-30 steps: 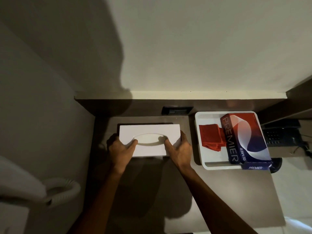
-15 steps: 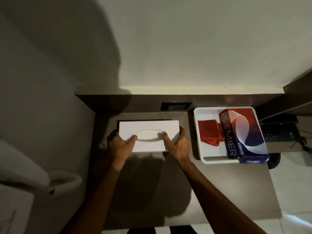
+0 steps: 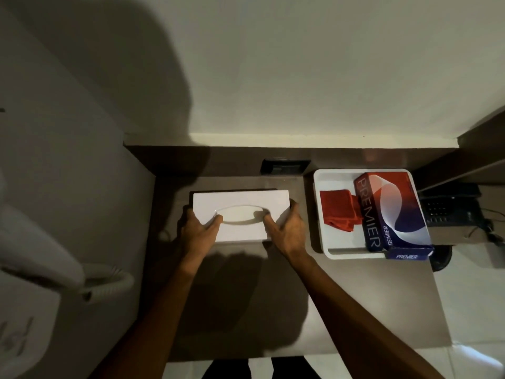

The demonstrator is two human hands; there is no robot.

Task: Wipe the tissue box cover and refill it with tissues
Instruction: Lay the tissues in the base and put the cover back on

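A white tissue box cover (image 3: 240, 203) with an oval slot lies on the dark brown counter (image 3: 246, 296), over a black base that shows along its far edge. My left hand (image 3: 198, 232) grips its left end, thumb at the slot. My right hand (image 3: 287, 231) grips its right end, thumb at the slot too. To the right, a white tray (image 3: 333, 181) holds a folded red cloth (image 3: 338, 212) and a red-and-blue PREMIER tissue box (image 3: 393, 214).
A wall rises behind the counter, with a dark socket plate (image 3: 285, 166) at its foot. A white wall-mounted dryer with a coiled hose (image 3: 106, 283) hangs at the left. A black telephone (image 3: 451, 207) sits on a lower shelf at the right.
The view has shifted back a little, so the counter's front edge shows. Both hands keep the same hold on the cover, which has hardly moved.
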